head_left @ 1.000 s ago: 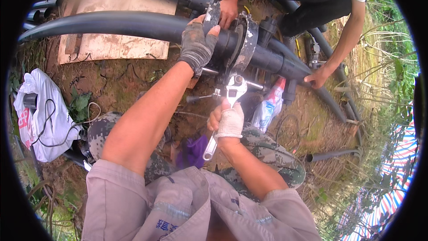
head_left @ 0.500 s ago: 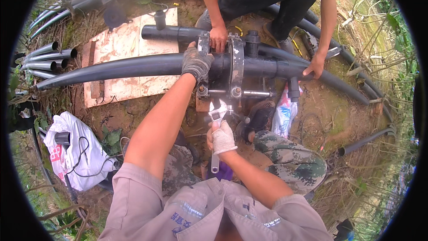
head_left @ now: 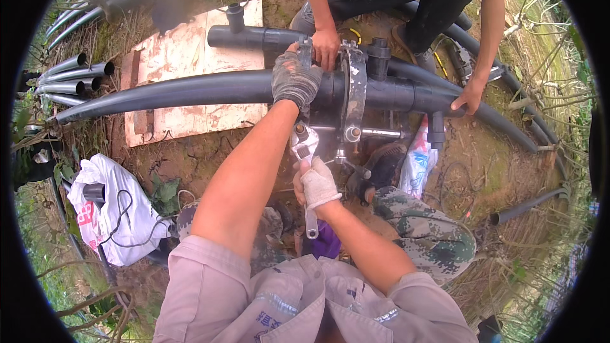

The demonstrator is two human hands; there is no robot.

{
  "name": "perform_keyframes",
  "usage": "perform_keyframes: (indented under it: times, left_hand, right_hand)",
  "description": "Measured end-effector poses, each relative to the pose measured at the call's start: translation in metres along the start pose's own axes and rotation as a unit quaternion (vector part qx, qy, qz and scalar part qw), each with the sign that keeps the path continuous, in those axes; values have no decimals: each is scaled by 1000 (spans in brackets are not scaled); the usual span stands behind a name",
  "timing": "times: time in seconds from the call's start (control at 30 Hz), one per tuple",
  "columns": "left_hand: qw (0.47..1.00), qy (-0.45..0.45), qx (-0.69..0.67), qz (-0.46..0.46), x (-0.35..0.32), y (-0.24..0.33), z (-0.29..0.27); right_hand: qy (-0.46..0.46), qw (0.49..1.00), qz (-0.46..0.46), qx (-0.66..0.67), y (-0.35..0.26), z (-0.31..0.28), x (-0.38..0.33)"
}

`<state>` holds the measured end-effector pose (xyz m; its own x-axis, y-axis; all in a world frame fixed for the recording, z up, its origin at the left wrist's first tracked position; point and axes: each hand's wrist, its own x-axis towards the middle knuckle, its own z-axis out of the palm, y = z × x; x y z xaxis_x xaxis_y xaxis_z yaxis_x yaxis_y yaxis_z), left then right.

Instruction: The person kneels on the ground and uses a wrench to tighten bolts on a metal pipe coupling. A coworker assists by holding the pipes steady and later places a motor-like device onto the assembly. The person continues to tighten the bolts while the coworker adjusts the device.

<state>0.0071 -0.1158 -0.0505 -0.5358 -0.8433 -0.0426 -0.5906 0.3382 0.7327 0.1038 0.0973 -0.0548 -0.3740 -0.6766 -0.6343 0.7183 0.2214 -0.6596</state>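
My left hand (head_left: 296, 82), in a dark grey glove, is closed over the left ring clamp (head_left: 305, 54) and the top of the thick black pipe (head_left: 210, 89). A second, paint-worn ring clamp (head_left: 354, 92) circles the pipe further right. In a white glove, my right hand (head_left: 319, 185) grips an adjustable wrench (head_left: 311, 222) by its handle. The wrench's jaws are at the bolt end (head_left: 300, 129) under the left clamp; whether they seat on it I cannot tell. A co-worker's hand (head_left: 326, 47) rests by the clamps, and their other hand (head_left: 469, 96) holds the pipe further right.
Behind lies a second black pipe (head_left: 254, 38) with a branch stub, over a muddy board (head_left: 190, 124). A white sack (head_left: 121, 216) with a cable is at left, below several pipe ends (head_left: 79, 79). A metal rod (head_left: 381, 133) joins the clamp frame. Another pipe piece (head_left: 527, 206) lies right.
My right hand has brought the wrench up and left, its jaws now at the left clamp's bolt. My left hand has shifted further over that clamp. The whole view has moved slightly.
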Motion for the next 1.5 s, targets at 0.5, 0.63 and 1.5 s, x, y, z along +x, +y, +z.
perform_keyframes:
  times: [0.5, 0.63, 1.5]
  left_hand:
    - [999, -30, -32, 15, 3, -10, 9]
    - [999, -30, -24, 26, -2, -10, 3]
    - [997, -6, -66, 40, -2, -7, 5]
  right_hand:
    - [-65, 980, 169, -78, -27, -23, 11]
    - [-105, 957, 216, -162, -49, -32, 11]
    - [89, 972, -53, 213, 42, 66, 30]
